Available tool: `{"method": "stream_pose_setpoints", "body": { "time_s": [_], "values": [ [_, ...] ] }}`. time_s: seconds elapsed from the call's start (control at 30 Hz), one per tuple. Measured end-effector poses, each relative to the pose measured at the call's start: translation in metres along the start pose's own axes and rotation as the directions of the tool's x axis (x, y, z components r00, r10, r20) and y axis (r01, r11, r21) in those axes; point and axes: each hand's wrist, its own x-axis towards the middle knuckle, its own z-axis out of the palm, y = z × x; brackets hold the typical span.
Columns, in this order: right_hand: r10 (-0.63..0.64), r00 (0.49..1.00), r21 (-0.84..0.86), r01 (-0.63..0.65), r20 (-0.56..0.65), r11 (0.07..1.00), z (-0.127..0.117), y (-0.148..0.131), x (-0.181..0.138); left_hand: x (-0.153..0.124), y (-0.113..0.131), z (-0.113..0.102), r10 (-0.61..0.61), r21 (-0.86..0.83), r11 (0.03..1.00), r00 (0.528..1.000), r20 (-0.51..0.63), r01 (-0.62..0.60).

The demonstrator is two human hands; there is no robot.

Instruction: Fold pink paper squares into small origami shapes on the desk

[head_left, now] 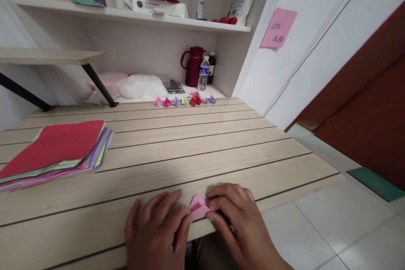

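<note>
The pale, dark-lined table fills most of the view from where I stand, and white shelving rises along its far side. At the left lies a stack of coloured paper, a red sheet on top and the edges beneath fanned unevenly. On the low shelf stand a dark red jug and, just beside it, a clear water bottle with a blue label. At the near edge, the person's left hand and right hand are a little apart, each pinching one side of the same piece between thumb and fingers. A pink note with handwriting sticks to the white panel at the right. Between the fingertips, close to the table's near edge, sits the pink folded paper, its peak pointing away from the person. Smallest are the folded paper pieces, pink, purple, green and red, lined up along the table's far edge.
</note>
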Motion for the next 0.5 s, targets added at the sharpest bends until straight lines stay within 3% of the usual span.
{"method": "stream_pose_setpoints", "body": {
  "time_s": [0.23, 0.5],
  "values": [
    [0.024, 0.998, -0.248, -0.037, -0.055, 0.968, 0.018, -0.005, 0.006, -0.002, 0.004, 0.003, -0.034, 0.018, 0.999, 0.999, -0.006, 0.034],
    [0.059, 0.998, -0.277, -0.062, -0.02, 0.959, 0.02, -0.005, 0.008, 0.0, 0.011, 0.004, -0.065, 0.04, 0.997, 0.998, 0.02, 0.064]
  ]
}}
